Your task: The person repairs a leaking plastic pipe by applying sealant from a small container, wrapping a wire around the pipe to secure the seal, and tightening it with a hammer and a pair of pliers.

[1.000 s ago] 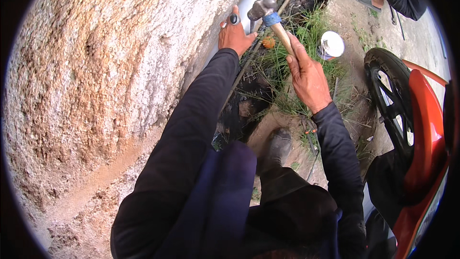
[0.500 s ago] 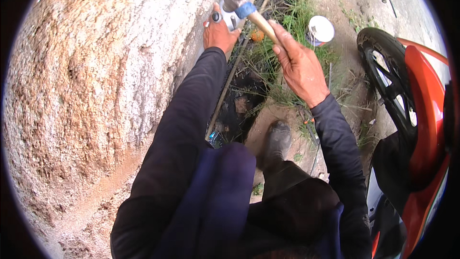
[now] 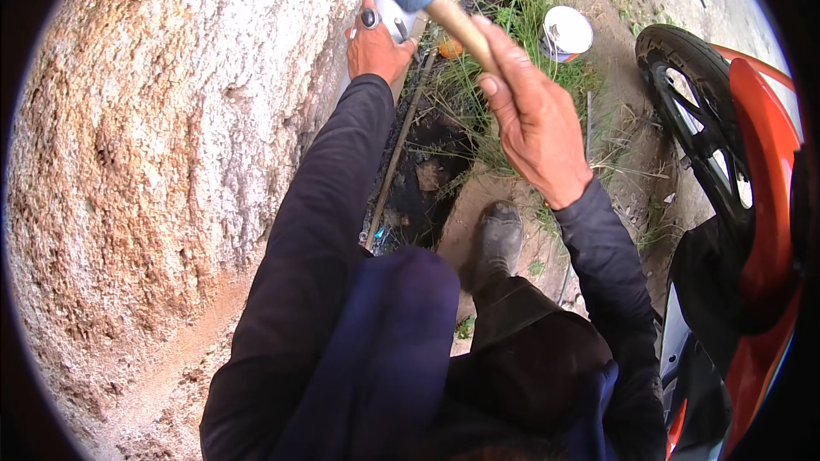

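In my right hand [image 3: 540, 119] is a hammer [image 3: 457, 27], gripped by its pale wooden handle. Blue wrapping surrounds the handle just below the grey metal head, which is blurred and partly cut off at the top edge. My left hand [image 3: 376, 53] is against the rough rock wall, its fingers closed around a short dark round-ended rod [image 3: 369, 17]. The rod's far end is hidden. Beside these fingers lies a pale smooth pipe-like piece [image 3: 392, 14], partly covered by the hand and the hammer head.
The rough rock wall [image 3: 171, 137] fills the left side. A dark ditch [image 3: 418, 175] with a thin pipe [image 3: 395, 154] runs alongside it. Grass [image 3: 521, 43] and a white bucket [image 3: 567, 32] stand right of the ditch. A red motorcycle [image 3: 760, 137] occupies the right side.
The hammer has risen toward the top left of the view, its head now partly out of frame. My left hand appears slightly higher and further left, still by the wall.
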`<action>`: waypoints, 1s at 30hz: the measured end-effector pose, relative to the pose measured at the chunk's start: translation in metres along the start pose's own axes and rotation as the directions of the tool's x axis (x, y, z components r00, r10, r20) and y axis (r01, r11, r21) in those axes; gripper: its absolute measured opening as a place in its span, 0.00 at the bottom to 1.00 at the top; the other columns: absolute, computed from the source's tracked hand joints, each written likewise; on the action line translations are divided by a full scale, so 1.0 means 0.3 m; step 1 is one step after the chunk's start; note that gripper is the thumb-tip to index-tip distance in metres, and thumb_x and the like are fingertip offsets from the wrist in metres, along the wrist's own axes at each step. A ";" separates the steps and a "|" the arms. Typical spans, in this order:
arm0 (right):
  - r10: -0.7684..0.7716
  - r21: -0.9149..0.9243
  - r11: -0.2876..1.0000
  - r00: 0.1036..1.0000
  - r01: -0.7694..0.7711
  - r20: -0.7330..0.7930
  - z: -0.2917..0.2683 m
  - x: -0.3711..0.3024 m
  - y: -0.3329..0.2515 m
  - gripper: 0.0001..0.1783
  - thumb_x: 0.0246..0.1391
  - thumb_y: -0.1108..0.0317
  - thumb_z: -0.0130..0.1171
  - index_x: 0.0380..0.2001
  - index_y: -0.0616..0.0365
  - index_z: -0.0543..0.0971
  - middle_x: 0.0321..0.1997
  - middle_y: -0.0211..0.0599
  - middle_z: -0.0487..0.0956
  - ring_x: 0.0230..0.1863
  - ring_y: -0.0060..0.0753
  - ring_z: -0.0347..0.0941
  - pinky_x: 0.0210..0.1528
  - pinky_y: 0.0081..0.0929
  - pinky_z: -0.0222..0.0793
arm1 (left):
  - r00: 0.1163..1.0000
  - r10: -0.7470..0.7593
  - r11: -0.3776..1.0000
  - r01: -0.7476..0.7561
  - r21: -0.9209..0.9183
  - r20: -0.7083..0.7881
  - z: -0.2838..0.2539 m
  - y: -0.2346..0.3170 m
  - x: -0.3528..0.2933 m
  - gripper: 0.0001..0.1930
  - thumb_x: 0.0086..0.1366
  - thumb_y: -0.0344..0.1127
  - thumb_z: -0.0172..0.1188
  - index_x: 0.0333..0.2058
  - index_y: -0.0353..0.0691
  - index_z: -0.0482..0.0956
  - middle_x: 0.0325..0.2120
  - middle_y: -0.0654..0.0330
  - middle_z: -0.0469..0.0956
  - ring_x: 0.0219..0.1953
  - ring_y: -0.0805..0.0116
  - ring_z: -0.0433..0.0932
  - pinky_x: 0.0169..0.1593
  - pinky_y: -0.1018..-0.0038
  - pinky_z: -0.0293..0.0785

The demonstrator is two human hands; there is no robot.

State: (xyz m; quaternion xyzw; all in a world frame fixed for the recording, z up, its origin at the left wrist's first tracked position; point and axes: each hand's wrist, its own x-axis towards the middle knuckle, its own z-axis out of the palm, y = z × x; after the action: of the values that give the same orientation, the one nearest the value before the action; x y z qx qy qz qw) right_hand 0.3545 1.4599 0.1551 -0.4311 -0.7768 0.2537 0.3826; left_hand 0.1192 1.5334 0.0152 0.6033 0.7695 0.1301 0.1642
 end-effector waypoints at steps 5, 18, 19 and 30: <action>0.156 0.030 0.987 0.986 -0.158 0.051 0.010 -0.007 0.070 0.26 0.67 0.62 0.53 0.66 0.54 0.67 0.55 0.56 0.78 0.46 0.53 0.81 0.45 0.39 0.79 | 0.994 0.048 0.998 -0.050 -0.024 -0.096 0.046 0.017 0.001 0.55 0.52 0.43 0.74 0.70 0.33 0.48 0.56 0.41 0.72 0.52 0.48 0.78 0.57 0.61 0.74; 0.027 0.115 0.993 0.982 -0.006 -0.186 0.020 -0.067 0.092 0.26 0.66 0.66 0.55 0.65 0.61 0.67 0.57 0.54 0.77 0.50 0.49 0.81 0.49 0.36 0.78 | 0.996 0.053 0.981 -0.066 -0.182 -0.073 0.000 0.037 -0.020 0.56 0.54 0.46 0.73 0.70 0.31 0.45 0.62 0.43 0.68 0.58 0.46 0.74 0.62 0.62 0.71; 0.160 0.011 0.987 0.987 -0.160 0.011 0.031 -0.057 0.115 0.26 0.66 0.64 0.54 0.65 0.56 0.67 0.53 0.54 0.79 0.45 0.50 0.82 0.44 0.40 0.78 | 0.995 0.058 0.979 -0.071 -0.189 -0.076 0.009 0.045 -0.018 0.56 0.54 0.46 0.73 0.70 0.31 0.45 0.62 0.43 0.68 0.58 0.46 0.74 0.62 0.62 0.71; -0.030 0.080 0.996 0.973 0.049 -0.227 0.006 -0.034 0.069 0.25 0.67 0.60 0.53 0.67 0.46 0.68 0.46 0.45 0.84 0.35 0.38 0.83 0.37 0.35 0.83 | 0.987 0.089 0.991 -0.101 -0.083 -0.135 0.016 0.022 -0.026 0.57 0.53 0.45 0.74 0.71 0.32 0.43 0.51 0.38 0.76 0.48 0.43 0.80 0.55 0.57 0.76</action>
State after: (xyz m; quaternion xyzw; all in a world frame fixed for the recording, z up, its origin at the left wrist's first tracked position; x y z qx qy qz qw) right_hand 0.3663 1.4613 0.1353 -0.4248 -0.7251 0.2284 0.4915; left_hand 0.1286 1.5274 0.0142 0.6215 0.7423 0.2116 0.1337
